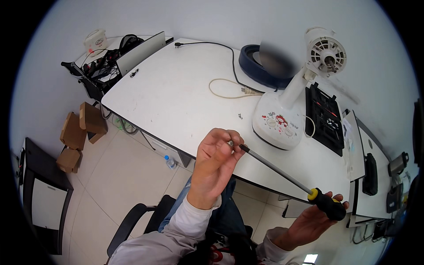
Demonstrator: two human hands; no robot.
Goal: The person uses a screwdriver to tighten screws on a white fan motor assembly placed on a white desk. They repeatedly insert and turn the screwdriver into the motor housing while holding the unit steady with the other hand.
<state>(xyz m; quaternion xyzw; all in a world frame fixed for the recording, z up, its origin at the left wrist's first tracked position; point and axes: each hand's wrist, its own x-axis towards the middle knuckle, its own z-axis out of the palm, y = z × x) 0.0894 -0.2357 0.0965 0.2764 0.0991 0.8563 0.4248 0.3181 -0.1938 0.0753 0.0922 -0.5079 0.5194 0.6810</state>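
My left hand (214,161) is raised over the front edge of the table, thumb and fingers pinching a small metal screw (230,143). In my right hand (309,225), lower and to the right, lies the black and yellow handle of a long screwdriver (282,175). Its shaft points up and left, and the dark tip is right beside my left fingertips; whether it touches them I cannot tell. Beyond the hands stands a white electric fan (278,121), with its bare motor head (327,55) and a shaft showing, no blades or grille on it. Several tiny screws (240,116) lie left of its base.
An open black tool case (324,117) sits right of the fan. Behind it is a round dark blue object (260,66), partly blurred. Cables (229,86) cross the white table (176,84). A black chair (132,225), cardboard boxes (73,132) and a bottle (170,162) are below.
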